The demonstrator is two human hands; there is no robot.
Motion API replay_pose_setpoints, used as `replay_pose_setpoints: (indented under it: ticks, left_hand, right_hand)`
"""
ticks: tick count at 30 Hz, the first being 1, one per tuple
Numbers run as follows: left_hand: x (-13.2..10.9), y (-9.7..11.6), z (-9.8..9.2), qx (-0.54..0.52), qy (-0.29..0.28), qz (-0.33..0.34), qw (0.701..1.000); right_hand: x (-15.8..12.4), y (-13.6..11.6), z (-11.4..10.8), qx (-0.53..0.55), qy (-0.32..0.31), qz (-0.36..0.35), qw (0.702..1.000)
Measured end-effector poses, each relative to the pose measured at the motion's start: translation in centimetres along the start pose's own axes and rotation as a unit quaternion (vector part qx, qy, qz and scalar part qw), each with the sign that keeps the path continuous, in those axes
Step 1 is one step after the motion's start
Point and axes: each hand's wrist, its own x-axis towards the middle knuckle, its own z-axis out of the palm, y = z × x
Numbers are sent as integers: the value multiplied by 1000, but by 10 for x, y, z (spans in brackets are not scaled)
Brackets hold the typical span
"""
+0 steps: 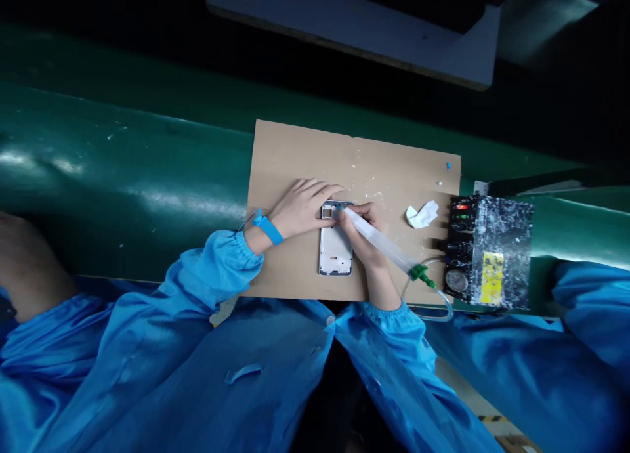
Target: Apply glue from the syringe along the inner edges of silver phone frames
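A phone's mid-frame, silvery with dark edges, lies flat on a sheet of brown cardboard. My left hand, with a blue strap round its wrist, grips the frame's upper left corner between thumb and fingers. In my right hand is a translucent dispensing syringe, held like a pen and slanting down to the left. Its tip is at the upper part of the frame; whether it touches I cannot tell. A green cap at the syringe's back end joins a clear hose.
A white-spattered black dispenser box with a gauge stands right of the cardboard. Crumpled white tissue lies near it. Co-workers' blue sleeves are close on both sides. A pale shelf edge spans the back.
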Motion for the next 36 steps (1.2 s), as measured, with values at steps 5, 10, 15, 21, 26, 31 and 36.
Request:
replay_pose_setpoints:
  ticks: [5, 10, 15, 21, 26, 31, 36]
  left_hand:
    - [0, -2, 2, -1, 4, 0, 1000]
    - [1, -4, 1, -12, 5, 6, 1000]
    - [3, -6, -1, -3, -5, 0, 1000]
    - [10, -20, 1, -6, -3, 1, 1000]
    - [18, -26, 0, 17, 9, -8, 1000]
    - [18, -12, -5, 76, 60, -45, 994]
    - [12, 20, -11, 78, 113, -81, 987]
  right_hand:
    - [0, 0, -1, 6, 5, 15, 1000]
    - [0, 10, -3, 57, 36, 32, 997]
    - [-2, 12, -4, 101, 124, 5, 987]
    - [-47, 10, -32, 50, 206, 1, 977]
    - [-107, 8, -77, 59, 324, -41, 943]
    - [-163, 7, -144, 38, 451, -118, 884]
    - [-207, 22, -190, 26, 555, -69, 829]
